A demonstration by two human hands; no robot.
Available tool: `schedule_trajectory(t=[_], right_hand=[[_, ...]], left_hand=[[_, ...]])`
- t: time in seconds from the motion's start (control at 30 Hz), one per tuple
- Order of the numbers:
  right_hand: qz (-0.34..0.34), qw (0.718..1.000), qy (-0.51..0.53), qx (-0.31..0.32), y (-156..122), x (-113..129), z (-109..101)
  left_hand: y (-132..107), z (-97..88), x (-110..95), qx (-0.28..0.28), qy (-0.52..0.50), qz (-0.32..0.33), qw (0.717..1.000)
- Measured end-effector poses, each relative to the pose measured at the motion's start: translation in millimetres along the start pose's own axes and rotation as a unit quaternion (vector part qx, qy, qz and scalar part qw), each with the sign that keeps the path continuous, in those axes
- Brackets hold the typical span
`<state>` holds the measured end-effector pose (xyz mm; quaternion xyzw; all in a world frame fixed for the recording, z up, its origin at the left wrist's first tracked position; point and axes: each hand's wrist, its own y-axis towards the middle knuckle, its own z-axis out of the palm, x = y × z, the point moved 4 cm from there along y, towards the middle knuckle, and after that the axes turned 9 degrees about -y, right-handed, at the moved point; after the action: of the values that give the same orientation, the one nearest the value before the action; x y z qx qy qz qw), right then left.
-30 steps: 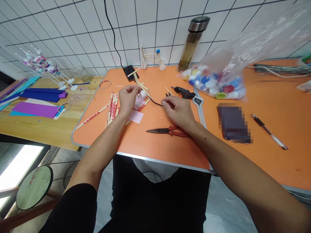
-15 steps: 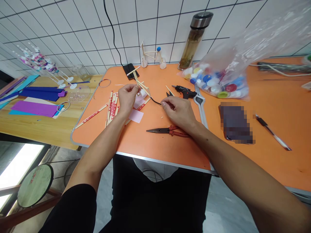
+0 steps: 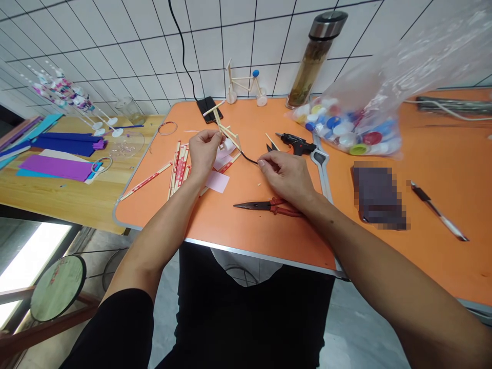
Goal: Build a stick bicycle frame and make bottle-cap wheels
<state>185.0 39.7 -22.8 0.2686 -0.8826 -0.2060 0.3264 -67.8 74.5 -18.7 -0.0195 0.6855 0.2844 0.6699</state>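
Hands work close together above the orange worktop (image 3: 284, 246). The left hand (image 3: 203, 154) pinches a small frame of wooden sticks (image 3: 227, 132), lifting it off the surface, apparently to steady it. The right hand (image 3: 285, 177) grips a thin black wire (image 3: 250, 160) between thumb and forefinger, seemingly to keep it drawn out from the frame. The frame projects just beyond the left fingertips, and the wire spans the gap between the hands. Red-handled long-nose pliers (image 3: 269, 206) lie just below the right hand, a hot glue gun (image 3: 298, 144) lies beyond it, and paper-wrapped chopsticks (image 3: 177, 169) lie left, all within easy reach.
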Motion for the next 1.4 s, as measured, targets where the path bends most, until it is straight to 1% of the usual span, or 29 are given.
schedule_trajectory(t=[0.17,0.53,1.0,1.4], right_hand=[[-0.001,1.0,0.003,-0.006,-0.1,0.5,-0.7],[0.007,1.0,0.009,-0.018,0.8,1.1,-4.2],[0.0,1.0,0.005,-0.013,0.2,1.0,-2.1],[0.004,1.0,-0.003,0.005,-0.1,0.7,0.2]], left_hand=[[-0.5,0.2,-0.8,0.001,-0.027,0.006,1.0],[0.5,0.1,-0.5,0.005,-0.016,0.01,1.0],[-0.1,1.3,0.0,0.0,-0.017,0.004,1.0],[0.4,0.7,0.6,0.003,-0.006,0.0,1.0]])
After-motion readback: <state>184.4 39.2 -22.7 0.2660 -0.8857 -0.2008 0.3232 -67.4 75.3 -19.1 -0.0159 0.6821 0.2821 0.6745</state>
